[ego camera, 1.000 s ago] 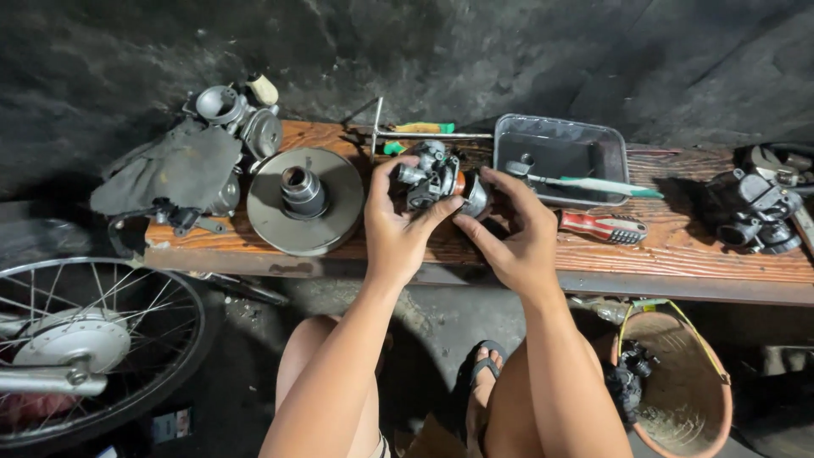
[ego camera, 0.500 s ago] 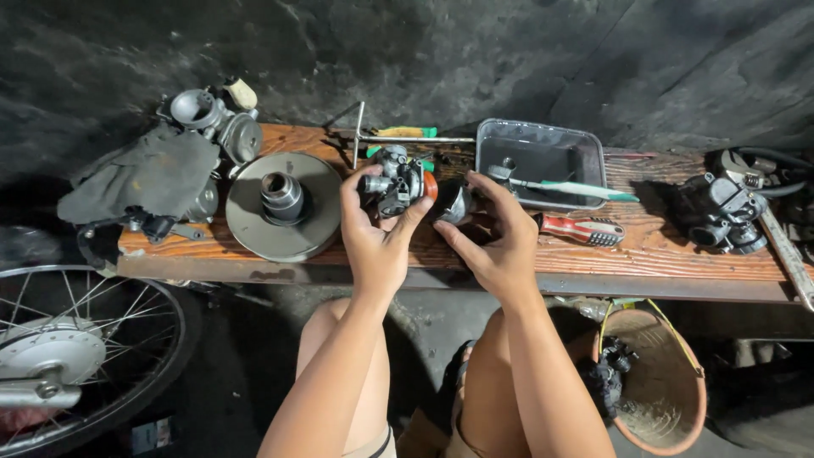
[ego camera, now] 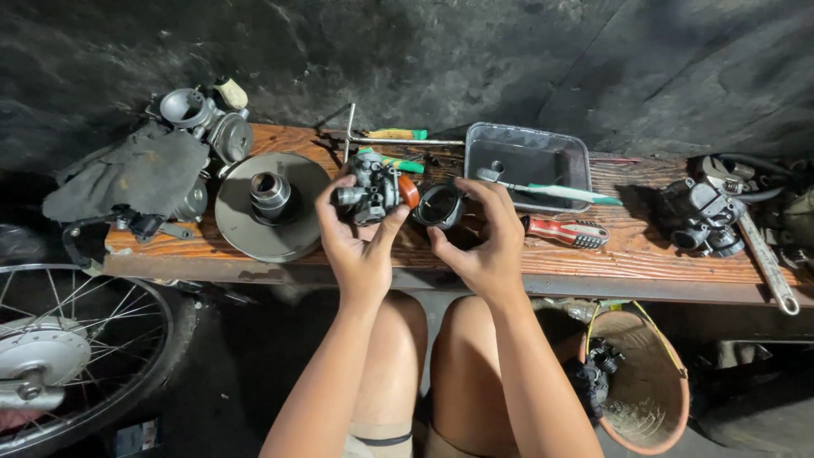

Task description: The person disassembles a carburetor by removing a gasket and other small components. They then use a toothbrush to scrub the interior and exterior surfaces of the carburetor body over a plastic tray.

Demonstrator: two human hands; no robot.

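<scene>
My left hand (ego camera: pixel 358 242) grips a small dark metal carburetor body (ego camera: pixel 370 191) with an orange part on its right side, held just above the wooden bench (ego camera: pixel 475 254). Close beside it, my right hand (ego camera: pixel 482 242) holds a round black bowl-shaped cap (ego camera: pixel 439 205) by its rim, its open side facing me. The cap and the carburetor are a small gap apart. Both hands hover over the middle of the bench, above my knees.
A round metal pulley disc (ego camera: pixel 270 203) and a dark cloth (ego camera: pixel 127 174) over engine parts lie left. A grey metal tray (ego camera: pixel 527 161) with a toothbrush, screwdrivers (ego camera: pixel 394 136), red-handled pliers (ego camera: pixel 566 231), another carburetor (ego camera: pixel 702 216) and a wrench lie right. A spoked wheel (ego camera: pixel 72 356) and a basket (ego camera: pixel 640 382) stand below.
The view has shifted slightly. My hands have drawn a little apart, so the black cap now sits separate from the carburetor, a bit lower over the bench.
</scene>
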